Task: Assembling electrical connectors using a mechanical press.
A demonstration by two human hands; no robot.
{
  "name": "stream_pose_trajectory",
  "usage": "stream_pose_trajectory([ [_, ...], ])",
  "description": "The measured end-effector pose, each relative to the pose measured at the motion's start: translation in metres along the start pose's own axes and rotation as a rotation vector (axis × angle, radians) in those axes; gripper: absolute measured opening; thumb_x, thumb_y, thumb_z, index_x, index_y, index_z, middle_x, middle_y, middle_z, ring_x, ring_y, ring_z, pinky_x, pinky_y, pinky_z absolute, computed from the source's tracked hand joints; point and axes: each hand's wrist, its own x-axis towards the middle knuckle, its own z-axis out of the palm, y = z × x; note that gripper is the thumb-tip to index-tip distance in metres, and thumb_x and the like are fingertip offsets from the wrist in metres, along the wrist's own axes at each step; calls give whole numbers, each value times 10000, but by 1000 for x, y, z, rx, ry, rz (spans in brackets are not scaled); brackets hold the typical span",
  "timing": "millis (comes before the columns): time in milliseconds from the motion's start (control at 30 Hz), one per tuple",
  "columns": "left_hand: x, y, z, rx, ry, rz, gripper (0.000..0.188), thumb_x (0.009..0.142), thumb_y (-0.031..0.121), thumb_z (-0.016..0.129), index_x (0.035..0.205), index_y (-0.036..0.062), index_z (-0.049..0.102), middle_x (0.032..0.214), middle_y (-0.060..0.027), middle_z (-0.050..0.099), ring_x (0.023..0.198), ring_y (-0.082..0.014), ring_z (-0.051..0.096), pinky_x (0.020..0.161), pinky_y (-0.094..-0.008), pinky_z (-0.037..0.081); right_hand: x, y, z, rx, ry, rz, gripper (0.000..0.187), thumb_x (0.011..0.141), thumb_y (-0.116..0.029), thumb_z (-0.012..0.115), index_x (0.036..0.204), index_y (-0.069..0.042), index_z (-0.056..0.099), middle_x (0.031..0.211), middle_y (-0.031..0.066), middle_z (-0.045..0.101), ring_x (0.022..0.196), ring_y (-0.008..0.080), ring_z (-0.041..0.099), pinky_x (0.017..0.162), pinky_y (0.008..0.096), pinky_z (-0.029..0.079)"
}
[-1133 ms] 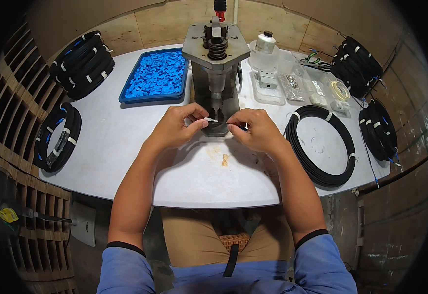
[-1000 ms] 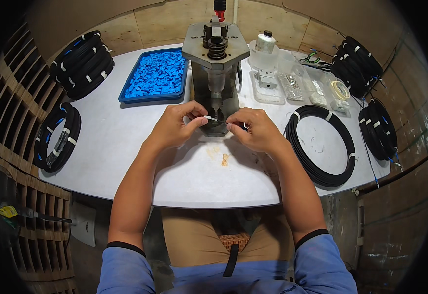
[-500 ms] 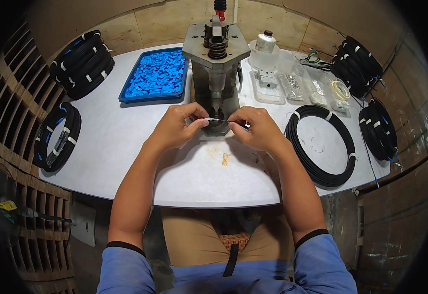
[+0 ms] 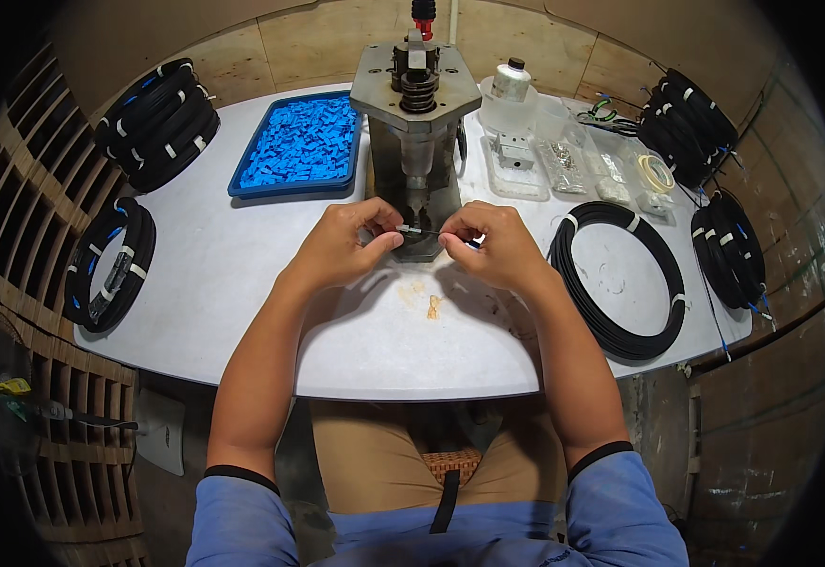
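Note:
My left hand (image 4: 351,241) pinches a small pale connector (image 4: 411,229) between thumb and fingertips. From the connector a thin dark cable (image 4: 430,231) runs to my right hand (image 4: 490,244), whose thumb and fingers are closed on it. A small blue bit shows beneath the right fingers. Both hands are held at the base of a steel bench press (image 4: 415,151), with the connector in front of its lower opening. The cable's further run is hidden by my right hand.
Behind my left hand lies a dark blue tray (image 4: 240,189) of small blue pieces. A large black cable coil (image 4: 663,326) is at the right; more coils (image 4: 162,123) stand on both sides. Clear plastic containers (image 4: 518,189), a capped white bottle (image 4: 512,81) and a tape roll (image 4: 655,173) sit back right.
My hands stay at the press and keep their grips. The connector looks slightly turned or tilted between the left fingertips; little else differs.

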Motion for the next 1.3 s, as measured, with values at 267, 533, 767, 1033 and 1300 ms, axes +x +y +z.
stream_pose_trajectory([
  [267, 1, -3, 0, 39, 15, -1, 187, 937, 156, 726, 1027, -7, 741, 925, -144, 771, 827, -245, 735, 786, -369, 570, 0, -1, -2, -23, -22, -16, 124, 859, -139, 736, 907, -24, 745, 810, 116, 704, 747, 246, 677, 703, 351, 547],
  [533, 0, -1, -1, 33, 13, 9, 181, 943, 159, 715, 1017, -4, 742, 905, -139, 767, 805, -236, 726, 771, -365, 567, 1, 0, -1, -17, -24, 4, 129, 861, -139, 730, 904, -17, 742, 817, 124, 703, 754, 251, 677, 710, 353, 548],
  [767, 0, -1, -1, 17, 13, 9, 186, 943, 168, 718, 1014, -2, 741, 900, -135, 767, 801, -230, 726, 765, -357, 568, 1, 2, 0, -48, -9, -31, 115, 872, -117, 736, 913, -10, 744, 818, 118, 705, 714, 207, 679, 687, 324, 552],
  [1033, 0, -3, 0, 20, 11, 29, 202, 922, 173, 730, 1025, 0, 741, 911, -135, 772, 826, -232, 742, 738, -354, 577, 1, 4, 0, -58, -9, -39, 132, 877, -134, 726, 916, -9, 743, 826, 125, 709, 729, 225, 693, 690, 331, 559],
  [1300, 0, -2, 1, 4, 22, 30, 162, 925, 143, 734, 1002, 2, 747, 863, -109, 760, 794, -209, 707, 752, -341, 547, 1, 4, 0, -67, -7, -48, 132, 884, -131, 717, 918, -6, 740, 832, 127, 712, 725, 224, 696, 697, 332, 565],
])
